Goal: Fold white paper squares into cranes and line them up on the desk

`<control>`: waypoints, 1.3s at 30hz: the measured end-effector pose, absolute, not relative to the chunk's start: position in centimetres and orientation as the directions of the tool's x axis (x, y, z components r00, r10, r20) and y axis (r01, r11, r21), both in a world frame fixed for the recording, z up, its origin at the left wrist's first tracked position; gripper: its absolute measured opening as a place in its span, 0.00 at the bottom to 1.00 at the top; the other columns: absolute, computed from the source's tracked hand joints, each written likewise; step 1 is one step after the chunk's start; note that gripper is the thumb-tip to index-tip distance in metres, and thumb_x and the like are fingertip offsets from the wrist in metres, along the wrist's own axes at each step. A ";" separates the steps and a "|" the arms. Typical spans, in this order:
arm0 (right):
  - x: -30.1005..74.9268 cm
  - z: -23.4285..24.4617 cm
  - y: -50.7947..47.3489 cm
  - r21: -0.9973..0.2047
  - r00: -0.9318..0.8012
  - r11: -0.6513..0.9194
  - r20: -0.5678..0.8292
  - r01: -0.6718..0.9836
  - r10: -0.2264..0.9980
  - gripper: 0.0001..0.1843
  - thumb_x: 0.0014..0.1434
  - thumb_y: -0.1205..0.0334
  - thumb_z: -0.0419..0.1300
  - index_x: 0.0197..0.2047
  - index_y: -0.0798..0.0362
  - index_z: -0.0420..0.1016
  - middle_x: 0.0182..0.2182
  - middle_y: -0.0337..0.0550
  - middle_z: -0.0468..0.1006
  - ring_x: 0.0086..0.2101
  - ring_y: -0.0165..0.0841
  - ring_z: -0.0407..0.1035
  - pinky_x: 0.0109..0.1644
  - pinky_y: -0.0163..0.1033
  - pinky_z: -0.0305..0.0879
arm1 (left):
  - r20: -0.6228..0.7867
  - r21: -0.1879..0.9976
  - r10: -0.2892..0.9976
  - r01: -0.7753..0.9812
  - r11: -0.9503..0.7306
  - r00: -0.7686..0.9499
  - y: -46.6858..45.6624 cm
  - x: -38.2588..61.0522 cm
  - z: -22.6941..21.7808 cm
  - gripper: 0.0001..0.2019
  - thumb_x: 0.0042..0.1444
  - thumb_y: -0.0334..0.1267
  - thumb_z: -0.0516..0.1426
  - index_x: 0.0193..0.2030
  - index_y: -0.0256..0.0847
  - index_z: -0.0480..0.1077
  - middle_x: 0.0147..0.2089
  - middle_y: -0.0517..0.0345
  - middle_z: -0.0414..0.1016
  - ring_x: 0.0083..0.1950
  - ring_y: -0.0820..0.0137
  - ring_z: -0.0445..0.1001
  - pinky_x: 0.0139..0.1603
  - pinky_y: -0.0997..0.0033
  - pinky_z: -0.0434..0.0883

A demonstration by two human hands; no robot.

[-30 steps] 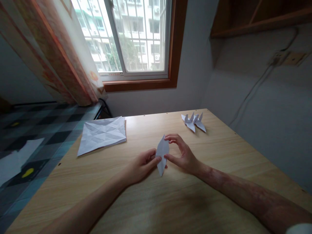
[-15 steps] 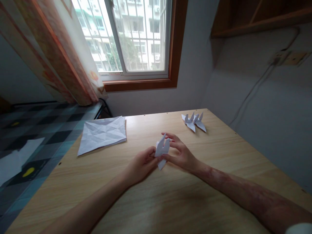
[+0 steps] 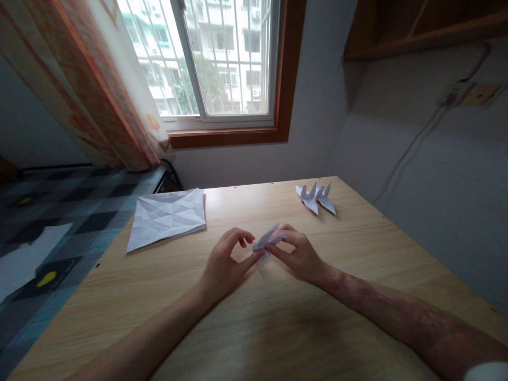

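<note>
A folded white paper crane (image 3: 266, 239), slightly blurred, is over the middle of the table. My right hand (image 3: 299, 253) pinches it between thumb and fingers, with the crane tilted to the right. On its other side is my left hand (image 3: 226, 259), its fingers curled but apart from the thumb. The left thumb tip lies at the crane's lower edge; whether it presses on the paper I cannot tell. Two finished-looking paper cranes (image 3: 315, 198) stand close together at the back right of the table.
Creased white paper sheets (image 3: 170, 217) lie at the table's (image 3: 246, 328) back left. Beyond the left edge is a checked bed cover (image 3: 79, 196) with white paper (image 3: 35, 259) on it. A wall shelf (image 3: 428, 39) hangs at upper right, near a socket with a cord (image 3: 413, 143).
The crane has tipped from upright to leaning right in my right hand. My left fingers have come off it and spread from the thumb. The other cranes and sheets stay put.
</note>
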State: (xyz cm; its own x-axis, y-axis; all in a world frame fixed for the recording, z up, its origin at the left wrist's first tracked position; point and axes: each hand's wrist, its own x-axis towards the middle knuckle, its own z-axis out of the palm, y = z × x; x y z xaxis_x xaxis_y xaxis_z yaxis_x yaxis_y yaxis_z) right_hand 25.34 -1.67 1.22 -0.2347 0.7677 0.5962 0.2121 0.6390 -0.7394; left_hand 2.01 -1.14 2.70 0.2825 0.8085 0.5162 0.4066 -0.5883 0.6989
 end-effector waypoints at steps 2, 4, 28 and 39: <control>25.4 1.2 -1.8 -0.731 -0.246 0.642 0.595 0.229 0.765 0.10 0.74 0.51 0.68 0.42 0.45 0.87 0.39 0.43 0.86 0.43 0.42 0.77 0.51 0.49 0.76 | 0.516 0.695 0.784 0.366 -0.619 0.346 -1.1 2.0 2.9 0.07 0.66 0.42 0.68 0.44 0.43 0.80 0.42 0.54 0.82 0.45 0.63 0.78 0.50 0.65 0.73; 25.5 1.2 -1.9 -0.725 -0.262 0.646 0.593 0.239 0.762 0.09 0.73 0.52 0.69 0.42 0.45 0.86 0.38 0.43 0.86 0.43 0.42 0.76 0.51 0.49 0.75 | 0.484 0.718 0.785 0.337 -0.609 0.388 -1.1 1.9 2.9 0.07 0.69 0.42 0.66 0.41 0.42 0.81 0.40 0.55 0.83 0.43 0.64 0.78 0.49 0.66 0.73; 25.2 0.5 -1.6 -0.872 -0.324 0.472 0.413 0.131 0.852 0.11 0.71 0.54 0.69 0.40 0.52 0.84 0.38 0.43 0.86 0.40 0.38 0.77 0.49 0.42 0.72 | 0.109 0.988 0.860 0.045 -0.151 0.499 -0.6 1.5 2.1 0.16 0.68 0.50 0.68 0.42 0.37 0.81 0.39 0.55 0.84 0.41 0.67 0.78 0.44 0.71 0.72; 25.1 0.9 -1.4 -0.895 -0.323 0.432 0.378 0.113 0.868 0.10 0.68 0.53 0.71 0.45 0.50 0.82 0.41 0.42 0.84 0.43 0.38 0.77 0.54 0.42 0.73 | 0.118 0.991 0.898 0.012 -0.136 0.424 0.2 1.5 1.7 0.18 0.67 0.54 0.67 0.44 0.38 0.83 0.42 0.51 0.86 0.45 0.62 0.81 0.49 0.66 0.75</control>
